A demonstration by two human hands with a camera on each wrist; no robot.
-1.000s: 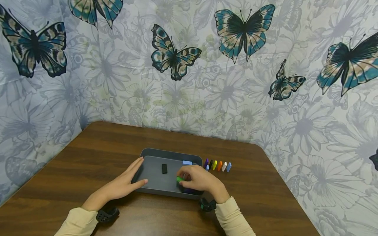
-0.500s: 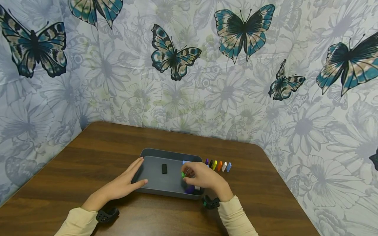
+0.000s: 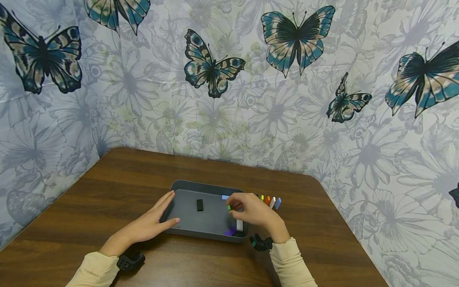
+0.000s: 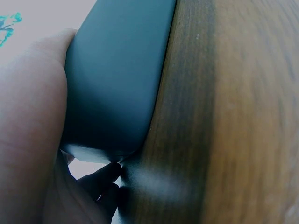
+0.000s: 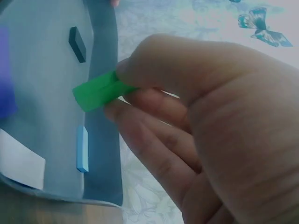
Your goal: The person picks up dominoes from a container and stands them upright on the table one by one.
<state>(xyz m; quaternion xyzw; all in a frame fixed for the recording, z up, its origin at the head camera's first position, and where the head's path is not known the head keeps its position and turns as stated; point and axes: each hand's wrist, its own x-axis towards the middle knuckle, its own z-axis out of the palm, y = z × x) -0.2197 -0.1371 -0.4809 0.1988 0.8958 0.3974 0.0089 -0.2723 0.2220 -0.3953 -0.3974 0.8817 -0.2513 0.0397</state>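
My right hand (image 3: 252, 211) pinches a green domino (image 5: 96, 93) between thumb and fingers, held above the right part of a grey tray (image 3: 193, 223). My left hand (image 3: 150, 221) rests against the tray's left end with fingers extended and the thumb along the near rim; the left wrist view shows it touching the tray's outer wall (image 4: 117, 79). Inside the tray lie a black domino (image 3: 199, 205) near the middle, a light blue one (image 5: 82, 149) by the far wall, plus a white domino (image 3: 239, 225) and a purple domino (image 3: 230, 231) at the near right.
To the tray's right, a row of upright dominoes stands on the wooden table (image 3: 143, 171), including an orange domino (image 3: 267, 200) and a light blue end domino (image 3: 278, 203). My right hand hides the row's left part. A butterfly-patterned cloth (image 3: 222, 131) hangs behind the table.
My right hand has lifted the green domino and carried it right and slightly away from me, uncovering the white and purple dominoes. My left hand and the tray have stayed put.
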